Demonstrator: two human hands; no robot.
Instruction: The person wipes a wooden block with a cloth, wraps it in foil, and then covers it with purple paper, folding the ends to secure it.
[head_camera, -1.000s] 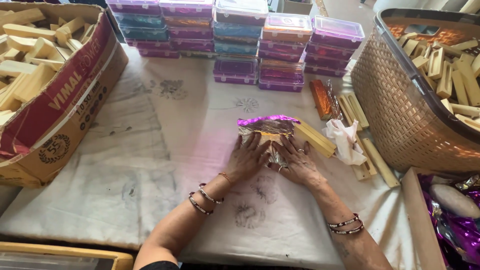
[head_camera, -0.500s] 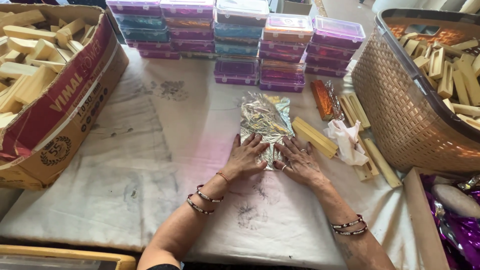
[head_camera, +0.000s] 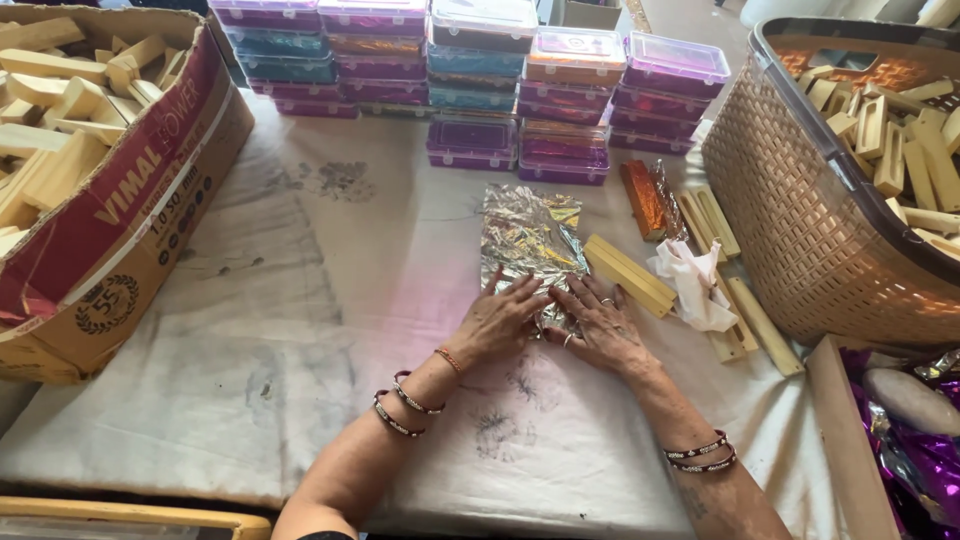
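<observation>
Head view: left hand and right hand lie flat, fingers spread open, gripping nothing, pressing the near end of the foil sheet. Foil stretches away beyond the fingertips. Best to keep palms flat and press evenly.

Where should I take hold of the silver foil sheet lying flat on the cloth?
Probably at the far edge of the foil sheet, coming from the side of the stacked boxes: it lies flat, its far edge is crinkled and free, while the left hand and right hand press its near end.
</observation>
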